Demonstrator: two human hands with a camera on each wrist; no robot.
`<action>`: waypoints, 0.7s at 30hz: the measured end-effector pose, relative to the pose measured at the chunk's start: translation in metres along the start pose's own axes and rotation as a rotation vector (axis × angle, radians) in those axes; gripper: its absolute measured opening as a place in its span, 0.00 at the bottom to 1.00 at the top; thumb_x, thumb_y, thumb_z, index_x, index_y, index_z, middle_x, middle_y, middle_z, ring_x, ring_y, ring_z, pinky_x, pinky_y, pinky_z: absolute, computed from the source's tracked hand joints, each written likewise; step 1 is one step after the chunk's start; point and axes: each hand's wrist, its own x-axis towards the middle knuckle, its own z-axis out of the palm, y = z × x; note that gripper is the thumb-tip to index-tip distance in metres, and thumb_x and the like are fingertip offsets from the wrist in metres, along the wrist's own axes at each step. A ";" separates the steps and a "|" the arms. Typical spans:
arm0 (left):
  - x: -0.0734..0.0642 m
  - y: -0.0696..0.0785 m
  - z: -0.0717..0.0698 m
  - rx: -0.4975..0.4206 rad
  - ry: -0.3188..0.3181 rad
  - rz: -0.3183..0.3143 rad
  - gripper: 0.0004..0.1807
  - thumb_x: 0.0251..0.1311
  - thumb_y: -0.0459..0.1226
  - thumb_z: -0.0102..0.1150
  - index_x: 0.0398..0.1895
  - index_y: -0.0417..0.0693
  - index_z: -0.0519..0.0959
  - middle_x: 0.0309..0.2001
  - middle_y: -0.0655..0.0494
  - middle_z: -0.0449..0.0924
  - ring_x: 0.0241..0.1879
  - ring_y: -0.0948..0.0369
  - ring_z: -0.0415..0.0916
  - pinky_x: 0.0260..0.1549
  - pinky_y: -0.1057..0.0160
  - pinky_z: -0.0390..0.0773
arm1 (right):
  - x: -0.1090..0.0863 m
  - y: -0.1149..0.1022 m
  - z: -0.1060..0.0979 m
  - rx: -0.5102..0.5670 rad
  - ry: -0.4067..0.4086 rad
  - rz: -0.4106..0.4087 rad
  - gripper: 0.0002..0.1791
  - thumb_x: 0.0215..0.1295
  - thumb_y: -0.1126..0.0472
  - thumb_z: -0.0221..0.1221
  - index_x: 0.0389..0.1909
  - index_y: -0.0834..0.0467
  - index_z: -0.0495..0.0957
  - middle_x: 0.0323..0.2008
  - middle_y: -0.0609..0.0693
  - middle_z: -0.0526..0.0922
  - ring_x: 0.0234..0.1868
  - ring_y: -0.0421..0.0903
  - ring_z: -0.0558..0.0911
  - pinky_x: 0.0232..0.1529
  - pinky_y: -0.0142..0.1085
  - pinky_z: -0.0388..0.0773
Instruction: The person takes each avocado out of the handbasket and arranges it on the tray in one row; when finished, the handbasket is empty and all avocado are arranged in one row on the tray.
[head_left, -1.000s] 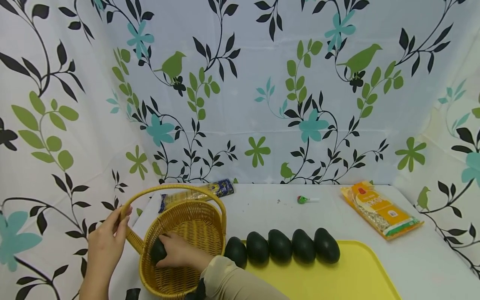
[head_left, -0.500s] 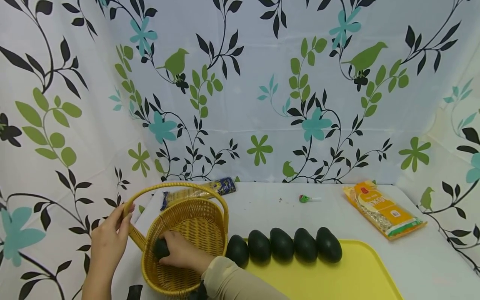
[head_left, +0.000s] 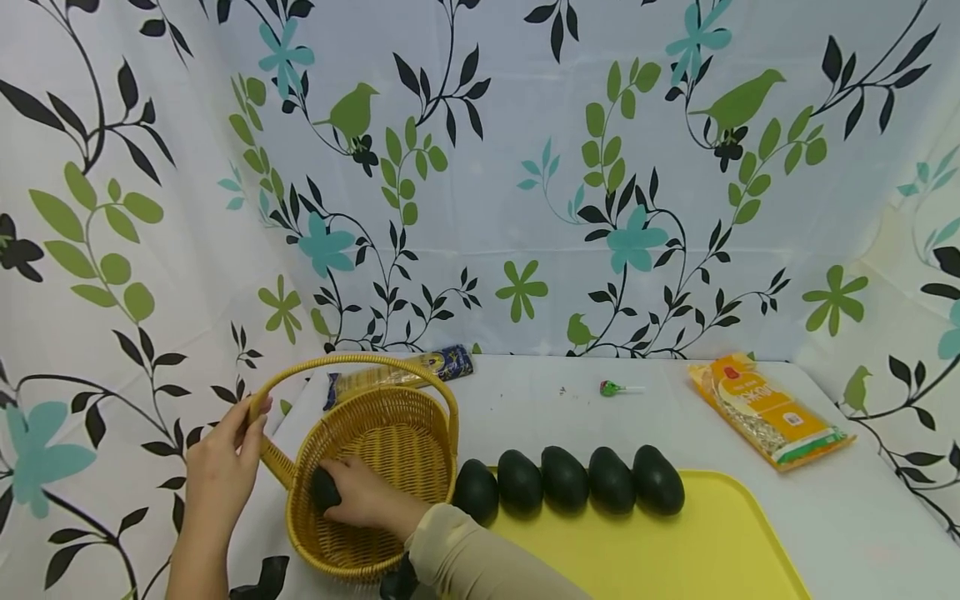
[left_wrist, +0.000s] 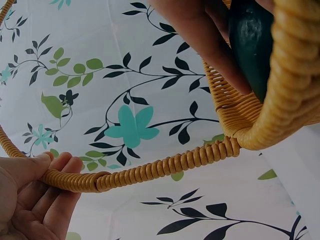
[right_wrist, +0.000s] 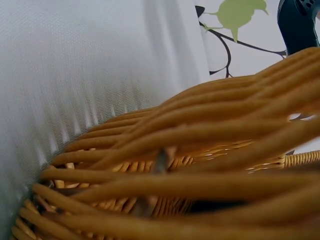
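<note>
In the head view, my left hand point(head_left: 219, 467) holds the handle of a yellow-brown wicker basket point(head_left: 411, 433), which tilts towards me. The left wrist view shows the thumb and fingers of that hand point(left_wrist: 42, 200) around the wrapped handle point(left_wrist: 165, 167). Inside the basket, against its left wall, my right hand point(head_left: 366, 493) grips a dark green avocado point(head_left: 325, 490). Part of this avocado point(left_wrist: 251, 47) also appears at the top of the left wrist view. Woven strands of the basket point(right_wrist: 200, 135) fill much of the right wrist view, hiding most of what lies behind.
A row of several dark avocados point(head_left: 565, 481) lies along the far-left part of a yellow tray point(head_left: 720, 542). Behind the basket is a pasta packet point(head_left: 450, 363). Farther right are a lollipop point(head_left: 610, 388) and an orange bag point(head_left: 772, 417). A patterned curtain point(head_left: 480, 208) hangs behind the table.
The head view has shifted slightly. Both hands keep their places: the left on the basket handle, the right on the avocado inside the basket.
</note>
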 end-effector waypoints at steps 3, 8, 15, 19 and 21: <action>0.000 0.000 0.000 -0.003 -0.009 -0.012 0.15 0.64 0.30 0.52 0.53 0.39 0.76 0.47 0.38 0.82 0.49 0.39 0.78 0.44 0.39 0.75 | -0.001 0.001 -0.001 0.014 0.033 -0.013 0.39 0.59 0.52 0.63 0.70 0.47 0.57 0.65 0.48 0.67 0.62 0.40 0.71 0.52 0.28 0.74; 0.001 0.001 0.000 0.005 0.008 0.007 0.15 0.63 0.29 0.53 0.52 0.38 0.77 0.46 0.39 0.82 0.48 0.40 0.79 0.43 0.40 0.75 | -0.004 0.001 -0.003 0.026 0.156 -0.030 0.40 0.59 0.52 0.63 0.71 0.49 0.56 0.64 0.51 0.66 0.61 0.42 0.71 0.52 0.29 0.74; 0.001 0.000 0.000 0.008 -0.003 -0.003 0.15 0.64 0.30 0.52 0.53 0.38 0.76 0.47 0.39 0.82 0.49 0.40 0.79 0.43 0.40 0.75 | -0.008 -0.001 -0.007 0.076 0.274 0.008 0.41 0.57 0.52 0.65 0.70 0.51 0.58 0.63 0.49 0.67 0.62 0.42 0.71 0.54 0.30 0.75; 0.001 -0.001 -0.001 0.008 -0.001 -0.005 0.15 0.64 0.31 0.52 0.53 0.38 0.76 0.47 0.38 0.82 0.49 0.39 0.78 0.43 0.39 0.75 | -0.015 -0.003 -0.013 0.132 0.310 0.005 0.41 0.56 0.53 0.66 0.69 0.52 0.58 0.63 0.49 0.68 0.62 0.43 0.71 0.53 0.31 0.76; 0.001 -0.001 0.000 0.003 0.000 -0.007 0.15 0.64 0.31 0.52 0.53 0.38 0.76 0.47 0.38 0.82 0.49 0.38 0.78 0.44 0.38 0.75 | -0.019 -0.003 -0.017 0.167 0.320 -0.005 0.41 0.55 0.55 0.66 0.69 0.52 0.59 0.63 0.50 0.67 0.62 0.43 0.71 0.52 0.32 0.76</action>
